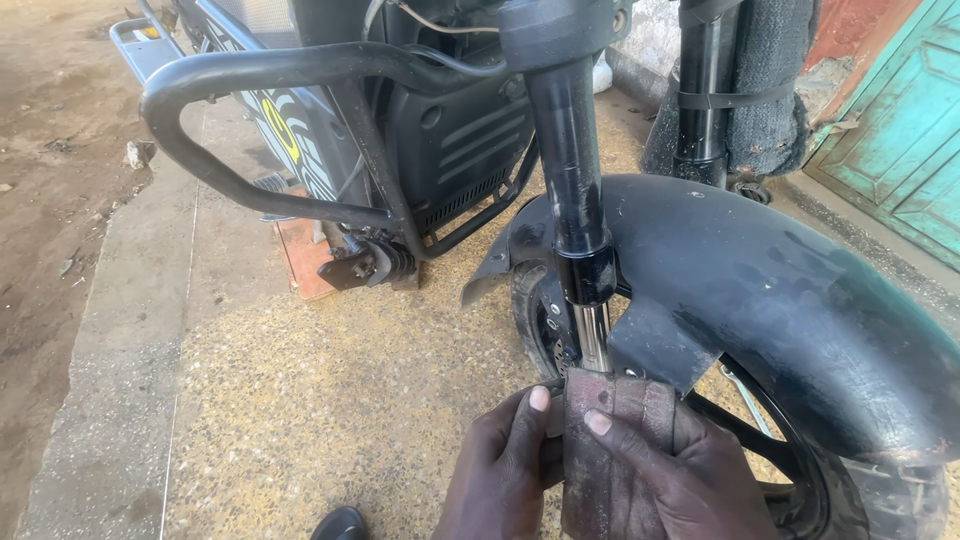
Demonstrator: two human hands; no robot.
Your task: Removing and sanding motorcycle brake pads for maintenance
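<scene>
Gripping a worn brown block (pixel 612 455), both hands clasp it against the fork tube (pixel 592 335). Left hand (pixel 500 475) thumb on its left edge; right hand (pixel 680 480) fingers across its face, beside the black mudguard (pixel 780 290).

Both hands, the left hand (pixel 500 470) and right hand (pixel 680 480), are bare, ungloved, no sleeves showing; a dark shoe (pixel 338 524) toe shows below.

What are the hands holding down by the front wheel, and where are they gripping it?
Both hands hold a dark reddish-brown slab against the fork leg: left hand on its left edge, right hand across its front.
</scene>
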